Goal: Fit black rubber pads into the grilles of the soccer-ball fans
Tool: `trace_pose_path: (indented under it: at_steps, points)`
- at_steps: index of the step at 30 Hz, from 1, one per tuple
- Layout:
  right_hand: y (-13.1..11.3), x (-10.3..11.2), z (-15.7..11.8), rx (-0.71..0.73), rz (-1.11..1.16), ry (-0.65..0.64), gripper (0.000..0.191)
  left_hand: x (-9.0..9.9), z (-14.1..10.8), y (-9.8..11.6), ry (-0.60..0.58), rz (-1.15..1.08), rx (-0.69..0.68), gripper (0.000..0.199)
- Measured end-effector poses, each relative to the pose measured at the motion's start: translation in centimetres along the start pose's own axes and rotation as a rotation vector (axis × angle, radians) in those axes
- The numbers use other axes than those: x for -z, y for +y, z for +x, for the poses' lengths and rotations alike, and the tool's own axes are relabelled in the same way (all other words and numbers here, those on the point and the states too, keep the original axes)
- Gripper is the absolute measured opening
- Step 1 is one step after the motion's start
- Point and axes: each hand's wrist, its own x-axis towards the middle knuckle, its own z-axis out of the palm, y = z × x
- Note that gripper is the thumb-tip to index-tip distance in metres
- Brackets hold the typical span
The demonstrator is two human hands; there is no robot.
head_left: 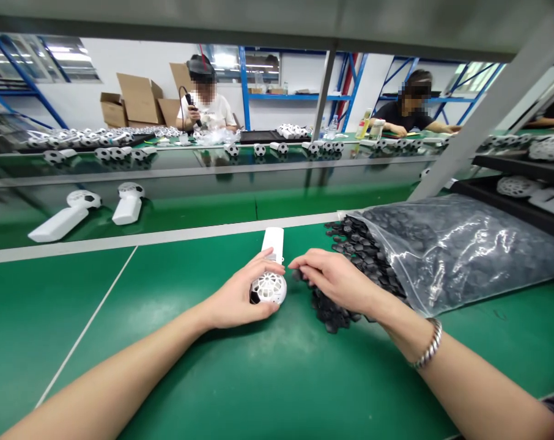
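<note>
A white handheld fan [268, 286] with a round, football-patterned grille head lies on the green bench top, its flat handle pointing away from me. My left hand [240, 293] is closed around the head, with fingers on the far side and thumb on the near side. A black patch shows on the head's left side. Just to the right, my right hand [334, 275] pinches a small black plastic piece [297, 275]. Beneath and beyond that hand spreads a pile of similar black pieces [334, 311], spilling from a clear plastic bag [469, 244].
Two more fans [59, 223] lie on the green conveyor belt [203, 201] past the pale rail. A slanted post [469, 122] and black trays [488, 186] stand at right. Across the line, co-workers sit among rows of fans. A shelf edge [277, 30] hangs overhead.
</note>
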Motion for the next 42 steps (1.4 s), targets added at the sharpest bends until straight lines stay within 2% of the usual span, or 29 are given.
trace_pose_path:
  at_steps: [2,4,8,12,16,22,26,29,32,35,38,42]
  points:
    - [-0.9,-0.6,-0.4,0.056,0.079,0.033,0.024,0.0,0.1,0.2,-0.004,0.012,0.004,0.047]
    - [-1.3,-1.3,-0.6,0.067,0.066,0.062,0.023,0.0,0.1,0.3,-0.001,0.025,0.005,0.048]
    - [-0.8,-2.1,-0.5,0.013,-0.034,0.062,0.022,-0.2,0.1,0.3,0.024,0.047,0.033,0.048]
    - [-0.1,-1.2,-0.4,-0.069,-0.072,0.071,0.018,-0.4,0.0,0.0,0.030,0.060,0.026,0.049]
    - [0.3,-0.3,-0.5,-0.126,-0.089,-0.058,0.004,-0.4,0.0,-0.1,0.028,0.074,0.025,0.049]
    - [0.6,0.5,-0.8,-0.174,-0.170,-0.204,0.017,-0.3,0.0,0.0,0.021,0.081,0.027,0.048]
    - [-0.4,0.3,-0.7,-0.130,-0.272,-0.289,0.011,-0.3,0.1,0.1,0.021,0.071,0.026,0.049]
    - [-1.9,-0.3,-1.0,-0.062,-0.432,-0.318,0.002,-0.3,0.0,0.0,0.016,0.067,0.019,0.048]
    - [-3.5,-1.3,-1.6,-0.008,-0.621,-0.312,0.013,-0.4,0.1,-0.2,0.021,0.054,0.003,0.048]
    - [-4.1,-1.8,-1.9,0.019,-0.699,-0.288,0.018,-0.4,0.1,-0.3,0.022,0.033,-0.013,0.048]
    - [-3.4,-1.5,-1.7,-0.009,-0.571,-0.173,0.020,-0.2,0.1,-0.4,0.000,0.016,-0.007,0.050]
    - [-2.6,-0.8,-1.5,0.083,-0.042,-0.010,0.018,0.1,0.1,-0.4,-0.039,-0.004,-0.011,0.052]
